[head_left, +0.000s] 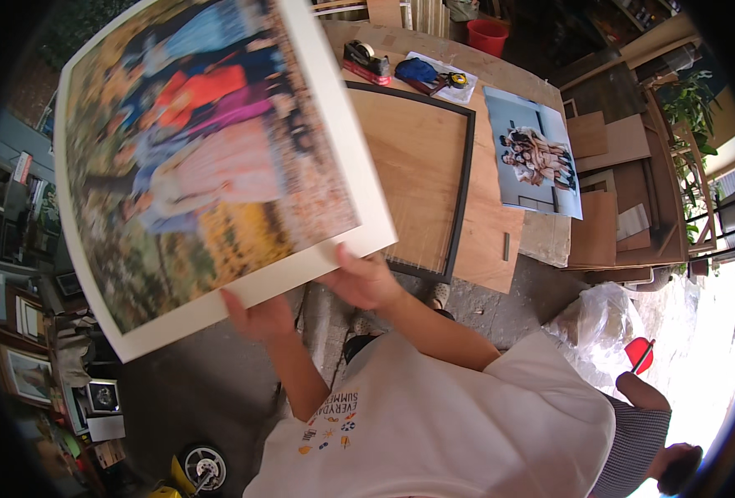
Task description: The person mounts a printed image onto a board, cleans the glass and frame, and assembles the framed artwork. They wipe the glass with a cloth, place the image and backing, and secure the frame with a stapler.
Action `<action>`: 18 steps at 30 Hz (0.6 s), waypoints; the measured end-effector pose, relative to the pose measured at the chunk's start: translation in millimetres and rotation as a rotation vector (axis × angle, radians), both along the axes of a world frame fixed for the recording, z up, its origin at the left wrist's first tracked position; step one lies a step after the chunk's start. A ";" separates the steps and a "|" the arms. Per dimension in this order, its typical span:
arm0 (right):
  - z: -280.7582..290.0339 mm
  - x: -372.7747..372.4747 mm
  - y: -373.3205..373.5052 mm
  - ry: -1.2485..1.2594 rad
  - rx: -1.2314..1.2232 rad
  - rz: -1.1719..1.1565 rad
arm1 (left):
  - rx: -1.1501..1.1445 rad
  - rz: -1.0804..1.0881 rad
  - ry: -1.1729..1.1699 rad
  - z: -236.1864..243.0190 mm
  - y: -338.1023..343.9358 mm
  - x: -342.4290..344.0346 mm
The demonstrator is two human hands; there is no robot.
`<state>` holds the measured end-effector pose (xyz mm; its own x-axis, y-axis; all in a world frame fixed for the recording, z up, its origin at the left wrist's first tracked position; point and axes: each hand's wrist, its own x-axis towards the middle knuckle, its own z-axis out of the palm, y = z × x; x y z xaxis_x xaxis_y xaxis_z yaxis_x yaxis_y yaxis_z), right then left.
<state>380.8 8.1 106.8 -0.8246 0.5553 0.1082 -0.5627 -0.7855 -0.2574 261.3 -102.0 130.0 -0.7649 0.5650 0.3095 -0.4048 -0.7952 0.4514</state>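
Note:
Both my hands hold a large printed group photo with a white border (201, 166), raised and tilted at the upper left. My left hand (255, 311) grips its lower edge near the middle; my right hand (359, 274) grips the same edge nearer the lower right corner. Behind the print, a black-edged frame with a clear pane (425, 191) lies on a plywood board (496, 241) on the worktable, partly hidden by the print. To its right lies a smaller group photo (533, 153). A tape dispenser (366, 65) and a blue-and-yellow bundle (429, 73) sit behind the frame.
Wooden panels (600, 166) stand at the right, and a red bucket (485, 35) behind the table. Crumpled plastic (591, 324) lies at lower right, near another person (637, 440) holding a red object (637, 353). Framed pictures (27, 373) line the left; a wheel (203, 467) is at bottom left.

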 end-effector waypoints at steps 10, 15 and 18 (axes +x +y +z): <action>-108.4 -76.9 64.6 -0.865 1.300 0.127 | -0.118 0.380 0.123 30.0 -252.0 -133.0; -242.9 -89.1 282.0 -1.444 1.241 -0.540 | -0.423 0.865 -0.203 25.9 -283.4 -149.9; -247.1 -110.1 375.8 -1.792 1.303 -0.620 | -0.483 0.965 -0.270 30.2 -300.5 -160.7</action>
